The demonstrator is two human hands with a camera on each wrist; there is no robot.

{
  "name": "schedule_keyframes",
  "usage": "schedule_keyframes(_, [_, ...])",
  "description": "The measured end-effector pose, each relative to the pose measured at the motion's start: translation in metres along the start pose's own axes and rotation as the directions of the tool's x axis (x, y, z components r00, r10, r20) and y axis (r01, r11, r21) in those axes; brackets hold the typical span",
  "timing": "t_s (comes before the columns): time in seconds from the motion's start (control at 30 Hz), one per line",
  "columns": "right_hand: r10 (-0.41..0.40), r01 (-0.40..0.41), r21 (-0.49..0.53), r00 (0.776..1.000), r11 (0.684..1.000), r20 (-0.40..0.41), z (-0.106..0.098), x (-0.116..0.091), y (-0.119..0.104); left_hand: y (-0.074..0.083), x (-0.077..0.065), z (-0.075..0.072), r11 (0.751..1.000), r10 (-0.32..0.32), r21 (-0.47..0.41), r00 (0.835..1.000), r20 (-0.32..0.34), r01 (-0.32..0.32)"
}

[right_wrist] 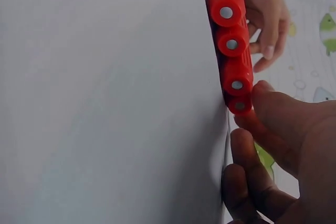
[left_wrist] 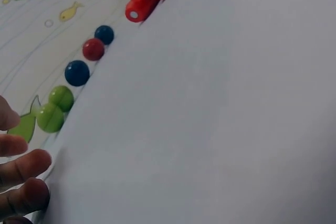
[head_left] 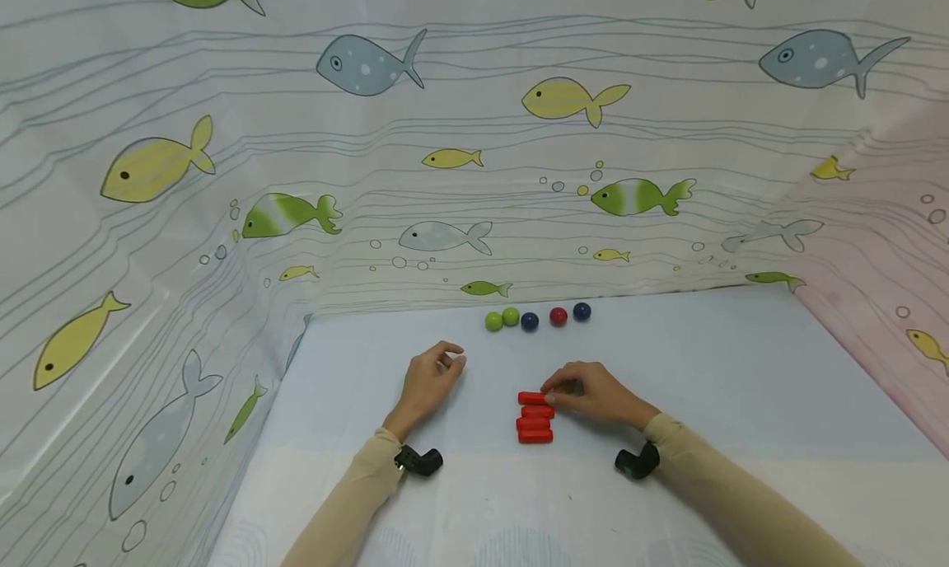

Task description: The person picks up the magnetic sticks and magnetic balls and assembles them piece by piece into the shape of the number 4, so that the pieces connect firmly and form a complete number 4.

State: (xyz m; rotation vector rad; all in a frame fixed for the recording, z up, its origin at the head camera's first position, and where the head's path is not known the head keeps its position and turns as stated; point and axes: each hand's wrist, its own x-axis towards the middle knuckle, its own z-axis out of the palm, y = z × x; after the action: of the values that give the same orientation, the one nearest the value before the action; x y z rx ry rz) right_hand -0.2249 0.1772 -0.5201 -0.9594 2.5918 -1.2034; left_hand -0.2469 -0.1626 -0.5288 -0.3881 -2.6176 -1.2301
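Several short red magnetic rods [head_left: 535, 424] with silvery round ends lie side by side in a column on the white table. My right hand [head_left: 593, 394] pinches the right end of the farthest red rod [head_left: 530, 397] between thumb and fingers. In the right wrist view the thumb [right_wrist: 281, 111] is right at that rod's end, and the rods recede in a row. My left hand [head_left: 430, 377] is near the table to the left of the rods, its fingers loosely bent and holding nothing. In the left wrist view its fingertips [left_wrist: 34, 163] show at the left edge.
Near the back edge of the table [head_left: 356, 419] stand two green balls [head_left: 493, 321], a dark blue ball [head_left: 530, 321], a red ball [head_left: 558, 316] and another dark blue ball [head_left: 582, 311]. A fish-patterned curtain [head_left: 474, 196] hangs behind and at both sides.
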Motion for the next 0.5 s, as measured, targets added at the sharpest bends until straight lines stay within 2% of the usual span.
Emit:
schedule_keyframes(0.33, [0.037,-0.038,-0.088,0.999,0.995,-0.014,0.005,0.006,-0.007,0.004,0.011,0.003,1.000,-0.027,0.010,0.999,0.027,0.027])
schedule_keyframes(0.5, [0.070,-0.071,-0.089,0.998,0.994,-0.007,0.005,0.007,-0.007,0.004,0.020,0.008,0.999,-0.034,0.018,0.999,0.034,0.034])
